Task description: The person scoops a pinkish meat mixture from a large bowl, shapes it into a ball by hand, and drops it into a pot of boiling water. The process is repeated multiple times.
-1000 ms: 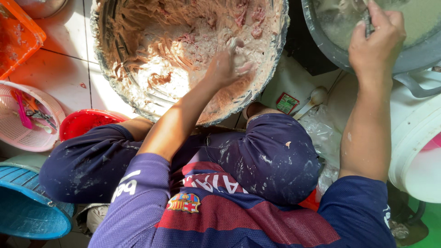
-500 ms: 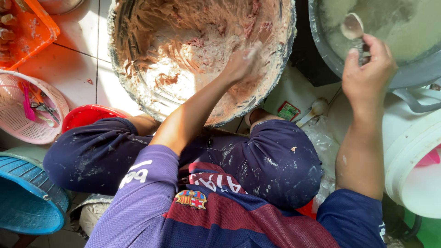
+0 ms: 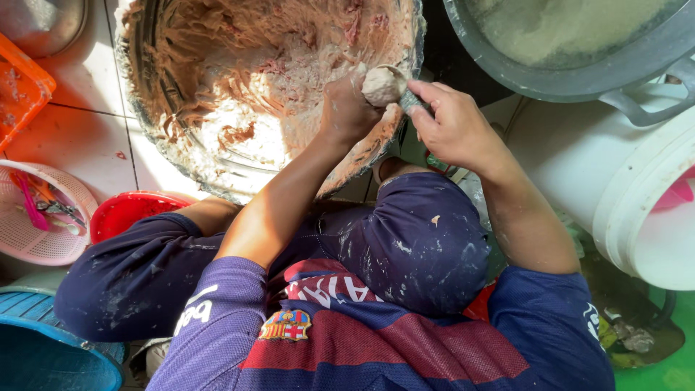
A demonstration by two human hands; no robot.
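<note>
Right hand (image 3: 456, 127) with spoon (image 3: 409, 98) moved from far-right pot (image 3: 579, 72) to bowl (image 3: 181, 166) rim, meeting left hand (image 3: 347, 108); paste ball (image 3: 381, 85) now formed.

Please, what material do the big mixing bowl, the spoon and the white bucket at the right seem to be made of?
The big round mixing bowl looks like metal: grey and shiny where the pinkish paste leaves it bare. The small spoon in the right hand seems to be metal too, grey with a dull shine, though paste covers most of it. The large white bucket looks like plastic: smooth, matte, with a thick moulded rim.

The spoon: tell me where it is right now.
In the head view, the spoon is in the right hand, at the right rim of the big paste bowl, touching the left hand.
</note>
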